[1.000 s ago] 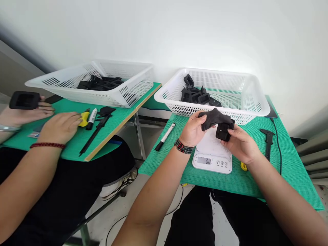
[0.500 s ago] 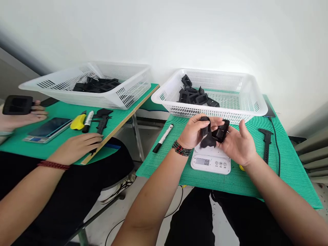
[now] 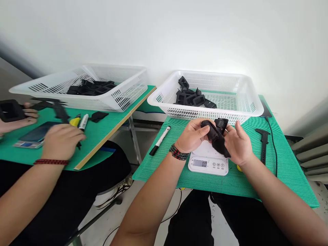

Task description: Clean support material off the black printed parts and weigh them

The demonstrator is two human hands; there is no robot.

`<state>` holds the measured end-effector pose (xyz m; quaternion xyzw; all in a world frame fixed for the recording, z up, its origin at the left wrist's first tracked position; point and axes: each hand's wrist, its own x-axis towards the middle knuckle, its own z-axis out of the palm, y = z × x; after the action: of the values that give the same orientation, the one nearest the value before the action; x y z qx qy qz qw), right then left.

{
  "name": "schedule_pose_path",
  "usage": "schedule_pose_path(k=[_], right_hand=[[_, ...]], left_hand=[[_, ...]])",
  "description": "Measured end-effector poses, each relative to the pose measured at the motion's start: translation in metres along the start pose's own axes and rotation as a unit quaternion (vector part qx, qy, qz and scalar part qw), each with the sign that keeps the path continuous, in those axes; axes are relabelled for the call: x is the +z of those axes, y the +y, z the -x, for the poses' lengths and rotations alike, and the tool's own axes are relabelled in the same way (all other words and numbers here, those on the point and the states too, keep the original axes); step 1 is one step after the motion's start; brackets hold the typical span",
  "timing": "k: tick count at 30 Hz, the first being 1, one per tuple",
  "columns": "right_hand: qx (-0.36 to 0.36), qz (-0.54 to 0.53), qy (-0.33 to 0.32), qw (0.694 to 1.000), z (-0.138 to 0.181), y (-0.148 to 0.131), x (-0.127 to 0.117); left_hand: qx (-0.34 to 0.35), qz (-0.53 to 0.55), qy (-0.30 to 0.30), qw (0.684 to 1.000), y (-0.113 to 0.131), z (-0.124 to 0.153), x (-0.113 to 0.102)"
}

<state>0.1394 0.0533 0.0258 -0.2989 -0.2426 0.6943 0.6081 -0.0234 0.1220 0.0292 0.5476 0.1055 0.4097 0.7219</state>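
Two green-topped tables fill most of our view: we sit at the near table [image 3: 289, 177], with the side table [image 3: 112, 124] to the left. We record a white basket on each, the side basket [image 3: 129, 90] and our basket [image 3: 257, 102], both holding a pile of black pieces. At the side table we note a co-worker: one hand [image 3: 61, 140] blurs, the other holds a black frame [image 3: 11, 111] at the edge of view.

On the near table, in front of our basket, we have the scale [image 3: 208, 166], display reading 0.0. Our left hand [image 3: 190, 137] is clamped, thumb over fingers, on the black part [image 3: 219, 145], which we hold above the scale, its lower end tilted down toward the right palm. Our right hand [image 3: 239, 145] has its thumb raised, apart from the fingers; these are partly hidden by the part, so we cannot tell whether they touch it.

We find the caliper [image 3: 264, 138] lying right of that hand, beside a black cable [image 3: 274, 147]. The marker [image 3: 160, 140] lies left of our left hand, apart. Smallest, we see a yellow thing [image 3: 239, 168], mostly hidden by the right wrist
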Motion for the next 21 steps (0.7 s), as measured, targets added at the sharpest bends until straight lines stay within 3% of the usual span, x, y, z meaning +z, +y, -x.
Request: schedule_pose_path(k=[8,15,21], right_hand=[[-0.001,-0.003,0.006,1.000,0.0024,0.0003,0.0008],[-0.013,0.051,-0.015,0.999,0.0031,0.0050,0.0049],[-0.013,0.062,0.068,0.996,-0.0025,0.0061,-0.0010]], left_hand=[[0.033,0.086,0.112,0.989,-0.0028,-0.0055,0.0004],[0.019,0.094,0.125,0.987,-0.0073,-0.0087,-0.0049],[-0.015,0.100,0.131,0.986,-0.0053,-0.0079,-0.0049]])
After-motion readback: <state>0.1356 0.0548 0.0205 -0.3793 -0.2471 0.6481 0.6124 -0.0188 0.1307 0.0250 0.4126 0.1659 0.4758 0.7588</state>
